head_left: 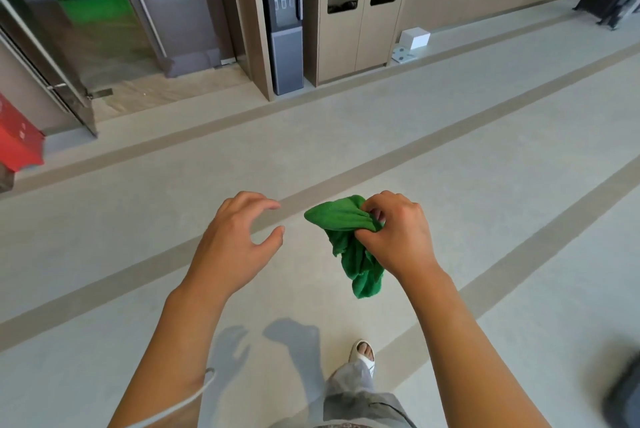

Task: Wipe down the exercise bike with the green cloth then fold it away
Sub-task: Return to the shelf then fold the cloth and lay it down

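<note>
1. The right hand (398,232) gripped the cloth (349,244), with fingers and thumb curled round a bunched upper part of it. The back of the hand faced the camera.
2. The left hand (239,233) held nothing. Its fingers were spread and loosely curved, with the thumb apart from them, and the palm turned toward the cloth.
3. The cloth hung in the air at about waist level, to the right of the left hand and apart from it. A clear gap lay between the left fingertips and the nearest green edge.
4. The long axis of the cloth ran roughly vertical. One lobe stuck out leftward above the grip, and the crumpled remainder drooped below the right wrist.
5. The right hand was on the cloth. The left hand was the nearer free hand, and the protruding lobe faced it.
6. Judgement: the folding step appeared to be in hand. The next move likely called for the left hand to cross the gap and take that lobe or a corner, so the cloth could be spread.
7. Both forearms reached forward over the floor (450,157). A sandalled foot (363,353) stood below the cloth.
8. No exercise bike could be identified. A blurred dark object (623,393) lay at lower right.
</note>
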A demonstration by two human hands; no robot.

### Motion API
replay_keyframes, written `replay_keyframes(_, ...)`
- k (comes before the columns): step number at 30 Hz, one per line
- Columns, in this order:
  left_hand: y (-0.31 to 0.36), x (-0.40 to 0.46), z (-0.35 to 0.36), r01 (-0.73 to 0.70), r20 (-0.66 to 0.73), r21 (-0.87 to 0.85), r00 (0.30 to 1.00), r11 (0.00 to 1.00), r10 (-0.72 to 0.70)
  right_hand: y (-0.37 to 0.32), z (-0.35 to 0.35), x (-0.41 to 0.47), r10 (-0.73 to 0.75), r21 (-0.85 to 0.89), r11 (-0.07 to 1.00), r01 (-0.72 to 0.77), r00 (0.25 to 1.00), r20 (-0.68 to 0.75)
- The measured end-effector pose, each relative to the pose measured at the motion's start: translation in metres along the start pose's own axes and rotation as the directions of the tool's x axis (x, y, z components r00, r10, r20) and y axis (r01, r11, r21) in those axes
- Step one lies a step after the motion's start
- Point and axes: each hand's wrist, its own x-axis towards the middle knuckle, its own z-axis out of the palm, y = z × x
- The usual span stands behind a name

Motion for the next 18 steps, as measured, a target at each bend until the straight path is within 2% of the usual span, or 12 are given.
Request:
replay_keyframes(11, 0.057, 0.174, 0.063, 0.009, -0.041, 0.031, 0.999, 0.999, -0.007, 0.097, -0.046, 0.172, -0.022, 0.109, 0.994, 0.027, 0.999, -0.05)
replay_keyframes(18, 0.068, 0.244, 0.095, 0.025, 0.022, 0.081, 0.999, 0.996, -0.026, 0.144, -0.041, 0.239, -0.018, 0.119, 0.993, 0.018, 1.0, -0.002)
